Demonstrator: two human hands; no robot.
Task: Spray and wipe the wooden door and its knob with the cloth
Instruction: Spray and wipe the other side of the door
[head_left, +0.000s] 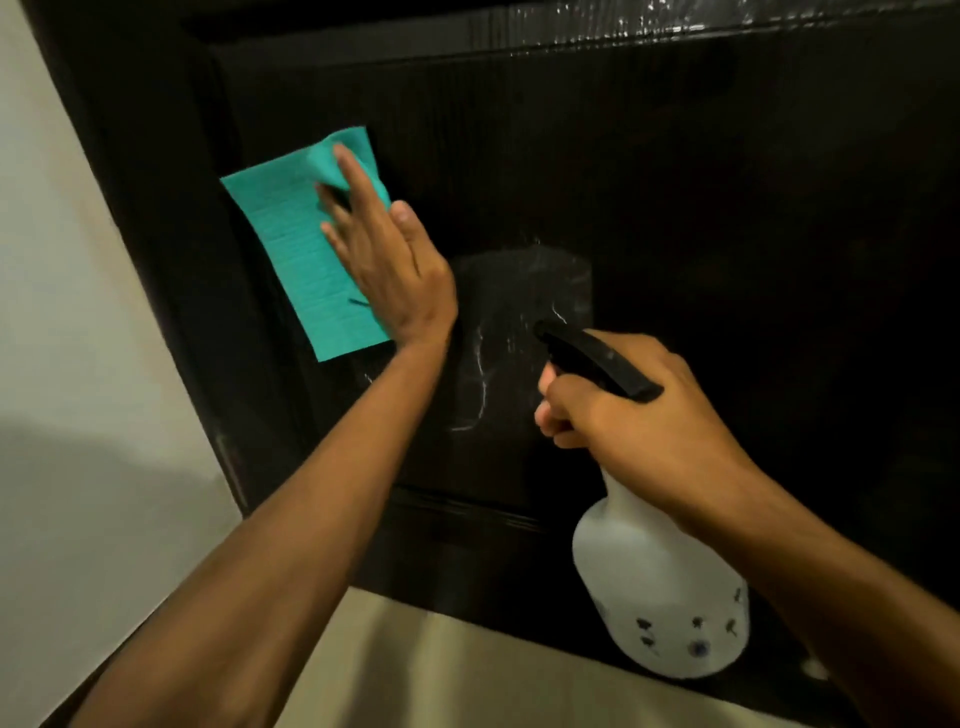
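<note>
- Filling most of the view, the dark wooden door (675, 208) is rigid and fixed, so it should take firm wiping pressure; its glossy panel looks slick where wet streaks (483, 374) run down the middle. The knob is not in view.
- Hanging low on the right, the white spray bottle (660, 587) is stiff plastic, probably light to moderately heavy depending on how full it is, which cannot be told; the sensible hold is at the neck under the black trigger head (597, 358).
- Lying flat on the door's upper left panel, the teal cloth (291, 249) is thin, soft and limp, bunching at its top corner; it likely handles best spread under a flat palm rather than pinched.
- Gripping the bottle's neck, the right hand (639, 415) has its fingers curled round it below the trigger head.
- Pressing the cloth to the door, the left hand (384, 265) is spread with fingers straight.
</note>
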